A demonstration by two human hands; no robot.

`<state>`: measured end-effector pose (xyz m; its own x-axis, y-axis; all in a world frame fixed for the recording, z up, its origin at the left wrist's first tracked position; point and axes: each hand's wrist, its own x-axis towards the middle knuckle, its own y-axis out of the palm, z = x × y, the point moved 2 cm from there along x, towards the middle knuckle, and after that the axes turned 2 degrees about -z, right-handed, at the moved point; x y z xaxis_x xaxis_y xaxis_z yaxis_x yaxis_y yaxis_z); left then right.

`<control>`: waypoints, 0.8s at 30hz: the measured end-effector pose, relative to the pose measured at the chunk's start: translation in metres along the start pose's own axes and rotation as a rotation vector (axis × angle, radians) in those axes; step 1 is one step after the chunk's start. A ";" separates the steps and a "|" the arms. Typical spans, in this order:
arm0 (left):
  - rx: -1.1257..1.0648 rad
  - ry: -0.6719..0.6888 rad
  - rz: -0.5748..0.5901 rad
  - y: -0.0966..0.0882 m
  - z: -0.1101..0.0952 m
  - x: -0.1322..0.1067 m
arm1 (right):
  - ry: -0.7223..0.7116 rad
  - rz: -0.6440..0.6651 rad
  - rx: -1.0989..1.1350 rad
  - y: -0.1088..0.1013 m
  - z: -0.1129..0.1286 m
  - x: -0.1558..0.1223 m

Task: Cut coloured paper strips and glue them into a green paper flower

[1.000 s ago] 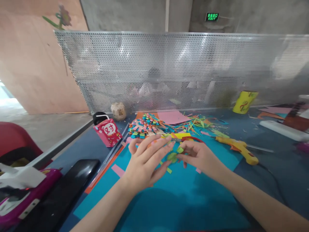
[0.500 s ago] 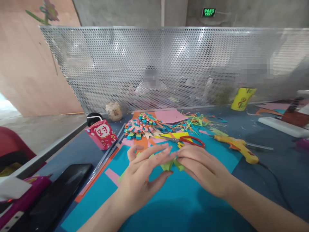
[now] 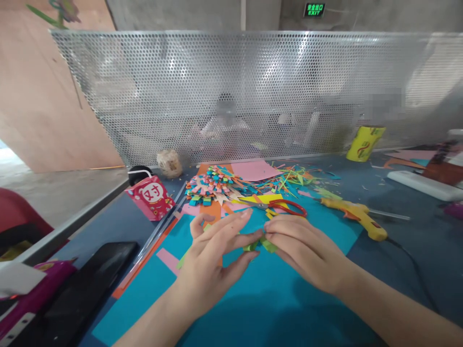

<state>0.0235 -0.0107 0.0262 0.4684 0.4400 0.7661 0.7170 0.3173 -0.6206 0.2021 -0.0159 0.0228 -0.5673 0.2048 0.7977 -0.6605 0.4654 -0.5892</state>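
Note:
Between my fingertips is a small piece of folded light-green paper (image 3: pixel 267 244), partly hidden by the fingers. My left hand (image 3: pixel 217 255) pinches its left end between thumb and fingers. My right hand (image 3: pixel 307 250) grips the other end with its fingers pressed together. Both hands are just above a large blue paper sheet (image 3: pixel 253 308). Beyond them lie red-handled scissors (image 3: pixel 289 207) on a yellow paper piece (image 3: pixel 273 198). Fringed multicoloured paper flowers (image 3: pixel 213 185) sit behind my left hand. A pink strip (image 3: pixel 168 261) rests on the blue sheet at its left.
A yellow glue gun (image 3: pixel 356 217) lies at right, its cord trailing forward. At left are a red drink carton (image 3: pixel 152 197) and a black phone (image 3: pixel 94 284). Paper shreds (image 3: pixel 292 178) lie near a perforated metal screen (image 3: pixel 181 96), with a person behind it. A yellow cylinder (image 3: pixel 365 143) stands far right.
My left fingers have closed in on the green paper, with less of it showing and its left part folded over. The right hand has barely moved. The view has shifted slightly.

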 end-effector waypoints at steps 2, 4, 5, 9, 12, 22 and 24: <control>0.005 0.008 -0.010 -0.001 0.000 0.000 | -0.002 -0.001 -0.004 0.000 0.000 0.000; 0.026 0.006 -0.022 -0.001 -0.001 0.001 | -0.003 -0.002 -0.013 0.000 0.001 0.000; 0.037 0.003 -0.028 -0.002 -0.001 0.001 | -0.002 -0.002 -0.016 0.000 0.001 0.000; 0.051 -0.033 -0.050 -0.004 0.000 0.003 | 0.045 -0.026 0.006 0.000 0.002 -0.001; 0.035 -0.108 -0.082 -0.004 0.003 0.003 | 0.186 -0.055 0.065 0.003 0.001 0.000; -0.133 -0.264 -0.102 0.000 0.010 0.004 | 0.576 -0.080 0.355 0.015 -0.003 -0.002; -0.114 -0.223 -0.102 0.000 0.010 0.005 | 0.583 -0.070 0.365 0.016 -0.003 -0.002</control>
<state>0.0206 -0.0001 0.0286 0.2749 0.5887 0.7602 0.8141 0.2781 -0.5098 0.1944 -0.0063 0.0122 -0.2280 0.6617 0.7142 -0.8673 0.1954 -0.4579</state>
